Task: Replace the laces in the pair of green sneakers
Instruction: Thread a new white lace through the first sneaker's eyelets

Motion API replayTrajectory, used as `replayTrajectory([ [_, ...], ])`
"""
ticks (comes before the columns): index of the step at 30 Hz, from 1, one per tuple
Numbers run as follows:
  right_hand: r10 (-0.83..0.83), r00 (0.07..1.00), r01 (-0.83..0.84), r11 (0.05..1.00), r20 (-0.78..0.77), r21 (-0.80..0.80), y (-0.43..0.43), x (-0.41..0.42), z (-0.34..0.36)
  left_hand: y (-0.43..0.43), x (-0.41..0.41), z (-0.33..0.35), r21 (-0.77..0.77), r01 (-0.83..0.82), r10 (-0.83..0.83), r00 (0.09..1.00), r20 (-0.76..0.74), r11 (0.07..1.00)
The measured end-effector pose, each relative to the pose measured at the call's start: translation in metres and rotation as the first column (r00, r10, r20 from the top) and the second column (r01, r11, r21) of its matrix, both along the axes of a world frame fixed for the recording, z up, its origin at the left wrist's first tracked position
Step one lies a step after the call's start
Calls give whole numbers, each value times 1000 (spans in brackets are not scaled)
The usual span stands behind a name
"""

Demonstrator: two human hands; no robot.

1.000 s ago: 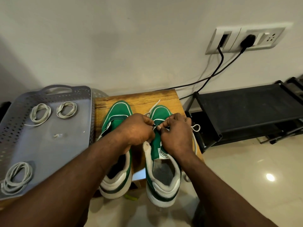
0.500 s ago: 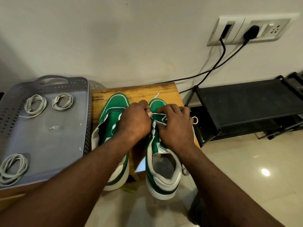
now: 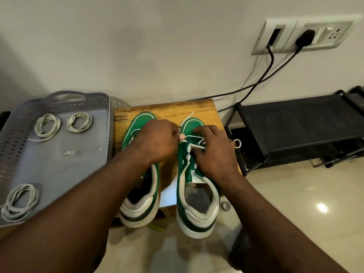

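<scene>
We see the green sneakers (image 3: pixel 142 203) side by side at the frame's centre on the wooden surface (image 3: pixel 197 107), their heels hanging over its near edge. The left hand (image 3: pixel 157 143) has clenched fingers that pinch the white lace (image 3: pixel 201 143) at the front of the right-side sneaker (image 3: pixel 197 215). The right hand (image 3: pixel 215 154) lies over its eyelets, and we cannot tell if its fingers grasp anything. The grey tray (image 3: pixel 59 164) sits just beside the surface's left edge and the black rack (image 3: pixel 295 123) just beside its right, with open floor (image 3: pixel 295 213) at lower right.

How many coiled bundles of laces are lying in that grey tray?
3. The far-left bundle and far-right bundle lie side by side at the far end of the tray; the near bundle lies in its near left corner. None seems hidden.
</scene>
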State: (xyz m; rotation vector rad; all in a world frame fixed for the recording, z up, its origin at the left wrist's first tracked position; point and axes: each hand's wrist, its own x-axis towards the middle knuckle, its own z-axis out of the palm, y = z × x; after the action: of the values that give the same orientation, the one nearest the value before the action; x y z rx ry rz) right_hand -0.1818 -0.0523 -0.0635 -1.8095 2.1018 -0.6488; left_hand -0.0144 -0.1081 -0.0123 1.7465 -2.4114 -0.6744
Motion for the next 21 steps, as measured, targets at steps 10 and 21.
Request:
replayTrajectory([
  [10, 18, 999, -18, 1000, -34, 6, 1, -1, 0, 1, -6, 40, 482, -55, 460, 410, -788, 875],
  [21, 16, 1000, -16, 1000, -10, -3, 0, 1, 0, 3, -1, 7, -73, -26, 35, 991, 130, 997],
])
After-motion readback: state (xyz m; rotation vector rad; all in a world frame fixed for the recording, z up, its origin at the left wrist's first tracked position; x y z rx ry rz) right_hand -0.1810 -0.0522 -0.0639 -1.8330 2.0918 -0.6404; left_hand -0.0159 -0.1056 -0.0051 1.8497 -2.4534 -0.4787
